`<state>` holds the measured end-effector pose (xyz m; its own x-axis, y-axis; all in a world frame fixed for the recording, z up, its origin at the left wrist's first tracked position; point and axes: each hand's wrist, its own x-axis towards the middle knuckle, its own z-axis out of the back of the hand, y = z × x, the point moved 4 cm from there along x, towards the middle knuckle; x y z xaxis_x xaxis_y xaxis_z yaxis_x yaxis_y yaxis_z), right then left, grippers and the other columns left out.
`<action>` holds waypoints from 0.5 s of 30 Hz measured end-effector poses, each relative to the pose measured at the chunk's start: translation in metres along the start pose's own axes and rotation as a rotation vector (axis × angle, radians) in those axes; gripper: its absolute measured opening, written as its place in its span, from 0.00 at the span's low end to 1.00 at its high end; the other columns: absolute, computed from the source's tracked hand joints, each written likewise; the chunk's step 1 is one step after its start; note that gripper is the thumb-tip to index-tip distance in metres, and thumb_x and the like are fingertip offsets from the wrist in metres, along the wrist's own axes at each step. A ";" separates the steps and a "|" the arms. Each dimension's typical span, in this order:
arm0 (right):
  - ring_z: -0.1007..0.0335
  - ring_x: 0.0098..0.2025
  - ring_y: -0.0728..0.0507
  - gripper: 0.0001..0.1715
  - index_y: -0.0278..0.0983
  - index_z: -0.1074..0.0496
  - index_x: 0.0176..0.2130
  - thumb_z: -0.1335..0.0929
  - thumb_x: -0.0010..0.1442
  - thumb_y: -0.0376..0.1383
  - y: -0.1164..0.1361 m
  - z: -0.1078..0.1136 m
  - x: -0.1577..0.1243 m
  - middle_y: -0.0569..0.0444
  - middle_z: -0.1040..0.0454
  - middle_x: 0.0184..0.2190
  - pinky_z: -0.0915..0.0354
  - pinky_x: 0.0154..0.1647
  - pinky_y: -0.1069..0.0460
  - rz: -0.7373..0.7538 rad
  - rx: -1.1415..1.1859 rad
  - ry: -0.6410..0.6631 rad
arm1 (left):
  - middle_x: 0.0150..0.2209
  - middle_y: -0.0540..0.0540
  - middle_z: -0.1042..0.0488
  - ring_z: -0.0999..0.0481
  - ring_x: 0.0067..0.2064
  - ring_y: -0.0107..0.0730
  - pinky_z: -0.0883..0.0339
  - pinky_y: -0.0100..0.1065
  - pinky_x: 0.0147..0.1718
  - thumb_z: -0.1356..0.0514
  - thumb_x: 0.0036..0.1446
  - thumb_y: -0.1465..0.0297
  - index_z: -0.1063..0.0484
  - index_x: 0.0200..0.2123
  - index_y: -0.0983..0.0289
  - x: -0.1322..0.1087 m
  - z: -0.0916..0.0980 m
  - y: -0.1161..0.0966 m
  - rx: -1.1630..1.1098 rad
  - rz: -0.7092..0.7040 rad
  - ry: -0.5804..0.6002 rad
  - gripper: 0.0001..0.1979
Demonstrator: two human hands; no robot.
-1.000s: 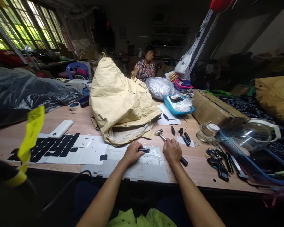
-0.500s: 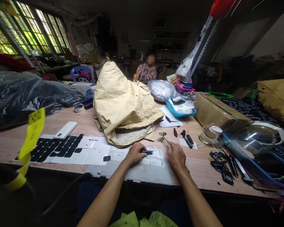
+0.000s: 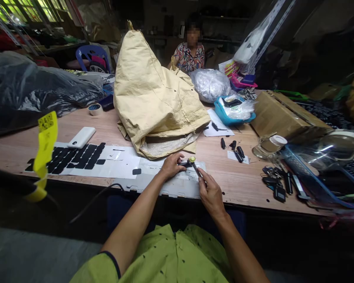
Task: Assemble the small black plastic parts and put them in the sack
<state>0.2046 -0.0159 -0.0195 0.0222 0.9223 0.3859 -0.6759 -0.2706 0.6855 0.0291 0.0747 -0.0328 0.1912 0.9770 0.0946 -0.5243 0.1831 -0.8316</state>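
Note:
My right hand (image 3: 210, 192) is wrapped round the handle of a small hammer (image 3: 192, 160) with a yellowish round face. The hammer's head is over a small black piece (image 3: 185, 165), and I cannot tell if they touch. My left hand (image 3: 171, 166) pinches this narrow piece, whose exact kind I cannot make out. Both hands are above a pale grey board (image 3: 171, 189) at the table's front edge, with a clear plastic sheet on it. Left of the board, many black rounded pieces (image 3: 76, 159) lie in rows on white paper (image 3: 124, 157).
A big tan sack (image 3: 162, 106) stands just beyond my hands. To the right are black parts (image 3: 238, 153), a glass jar (image 3: 267, 147), keys (image 3: 273, 177) and a cardboard box (image 3: 283, 118). A white power bank (image 3: 82, 137) lies left. Another person (image 3: 190, 55) sits behind the table.
My right hand has brought the hammer left, from beside the board to over the black piece. My left hand keeps its pinch. The camera has tilted down.

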 end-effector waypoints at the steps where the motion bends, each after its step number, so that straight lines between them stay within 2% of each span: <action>1: 0.26 0.48 0.44 0.23 0.42 0.27 0.55 0.41 0.65 0.38 0.001 0.000 0.000 0.49 0.22 0.47 0.30 0.49 0.49 0.011 -0.005 0.012 | 0.30 0.45 0.30 0.30 0.33 0.30 0.37 0.31 0.36 0.28 0.39 0.76 0.27 0.45 0.61 -0.001 0.000 0.001 -0.026 0.009 -0.009 0.27; 7: 0.26 0.49 0.44 0.23 0.44 0.28 0.57 0.42 0.67 0.36 0.016 -0.001 0.001 0.51 0.23 0.47 0.30 0.48 0.51 0.074 -0.037 0.043 | 0.29 0.42 0.33 0.32 0.31 0.28 0.38 0.30 0.35 0.31 0.40 0.77 0.33 0.50 0.58 -0.003 -0.002 0.004 -0.120 -0.022 -0.029 0.31; 11: 0.26 0.45 0.45 0.24 0.45 0.29 0.57 0.41 0.66 0.34 0.016 -0.010 -0.003 0.51 0.23 0.42 0.30 0.45 0.52 0.078 -0.081 0.091 | 0.30 0.43 0.33 0.32 0.32 0.28 0.38 0.30 0.35 0.32 0.40 0.78 0.33 0.52 0.58 -0.003 -0.003 0.006 -0.135 -0.054 -0.048 0.33; 13: 0.26 0.43 0.45 0.24 0.46 0.28 0.57 0.41 0.66 0.34 0.014 -0.013 -0.004 0.52 0.23 0.41 0.30 0.44 0.52 0.072 -0.106 0.106 | 0.30 0.44 0.32 0.31 0.33 0.29 0.37 0.31 0.36 0.32 0.40 0.78 0.31 0.50 0.59 -0.002 -0.003 0.005 -0.111 -0.063 -0.058 0.31; 15: 0.26 0.43 0.45 0.24 0.46 0.28 0.56 0.41 0.66 0.34 0.013 -0.013 -0.004 0.52 0.23 0.41 0.30 0.44 0.52 0.074 -0.105 0.096 | 0.30 0.46 0.31 0.31 0.35 0.31 0.37 0.32 0.37 0.31 0.41 0.77 0.27 0.44 0.60 -0.002 -0.002 0.003 -0.051 -0.079 -0.046 0.23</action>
<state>0.1865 -0.0191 -0.0202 -0.0982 0.9243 0.3688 -0.7465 -0.3134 0.5869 0.0288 0.0730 -0.0370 0.1911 0.9639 0.1852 -0.4656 0.2551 -0.8474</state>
